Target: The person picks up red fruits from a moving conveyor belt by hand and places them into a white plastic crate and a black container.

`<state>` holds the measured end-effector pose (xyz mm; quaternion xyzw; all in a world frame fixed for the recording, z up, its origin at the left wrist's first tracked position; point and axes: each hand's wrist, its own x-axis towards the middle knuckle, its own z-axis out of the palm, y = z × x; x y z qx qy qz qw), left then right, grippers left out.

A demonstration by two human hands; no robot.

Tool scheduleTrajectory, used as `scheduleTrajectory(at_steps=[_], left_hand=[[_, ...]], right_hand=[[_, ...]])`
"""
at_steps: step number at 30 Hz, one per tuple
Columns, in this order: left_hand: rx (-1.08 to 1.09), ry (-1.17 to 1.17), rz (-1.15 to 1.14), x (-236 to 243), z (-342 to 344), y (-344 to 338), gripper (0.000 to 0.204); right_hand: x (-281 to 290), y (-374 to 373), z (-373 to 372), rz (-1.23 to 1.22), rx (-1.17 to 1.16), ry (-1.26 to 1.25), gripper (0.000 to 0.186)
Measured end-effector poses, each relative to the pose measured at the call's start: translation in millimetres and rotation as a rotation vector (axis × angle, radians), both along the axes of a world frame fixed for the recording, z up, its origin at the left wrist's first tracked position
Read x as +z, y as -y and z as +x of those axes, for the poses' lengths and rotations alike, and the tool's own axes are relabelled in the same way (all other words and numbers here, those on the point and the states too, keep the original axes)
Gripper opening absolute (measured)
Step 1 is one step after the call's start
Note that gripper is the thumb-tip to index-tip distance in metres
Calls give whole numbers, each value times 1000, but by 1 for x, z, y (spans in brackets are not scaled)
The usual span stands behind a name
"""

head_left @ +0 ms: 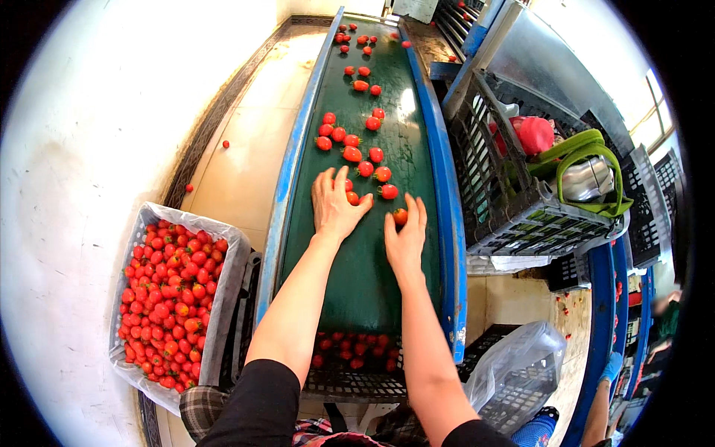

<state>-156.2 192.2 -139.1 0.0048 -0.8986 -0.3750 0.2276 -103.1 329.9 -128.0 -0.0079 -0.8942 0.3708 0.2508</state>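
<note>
Red cherry tomatoes point(351, 153) lie scattered along a dark green conveyor belt point(357, 276) with blue side rails. Over the belt's left half, my left hand point(335, 208) is open, its fingers spread and curved around a tomato point(352, 198) that sits between thumb and forefinger; a second one shows partly by the fingertips. My right hand point(407, 242), to the right of it, has its thumb and fingers closed about an orange-red tomato point(401, 217). Just beyond both hands lie several more tomatoes. Below the belt's near end, a black crate point(357, 386) holds tomatoes in shadow.
A lined crate point(237, 261) full of tomatoes stands at the left by the wall. On the right, a black crate point(514, 216) holds a green bag point(570, 153), a red item and a metal container. Clear plastic point(521, 365) covers a lower crate. A co-worker's blue-gloved hand point(612, 366) shows far right.
</note>
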Motion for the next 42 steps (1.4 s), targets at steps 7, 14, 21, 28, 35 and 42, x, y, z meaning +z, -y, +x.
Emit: scheduleTrajectory(at_steps=[7, 14, 21, 28, 35, 42], left_hand=[[-235, -202, -131, -10, -10, 4, 39], [-391, -44, -178, 2, 10, 2, 51], [-525, 86, -342, 27, 23, -13, 47], [-476, 34, -283, 22, 80, 4, 64], [-588, 207, -254, 30, 97, 33, 85], [-610, 506, -98, 48, 92, 19, 86]], right_hand=[[-9, 8, -72, 117, 264, 192, 38], [21, -10, 15, -37, 491, 368, 76], [-12, 23, 77, 118, -22, -3, 59], [21, -20, 51, 94, 358, 434, 83], [44, -9, 5, 284, 604, 747, 120], [25, -25, -1, 23, 785, 677, 69]])
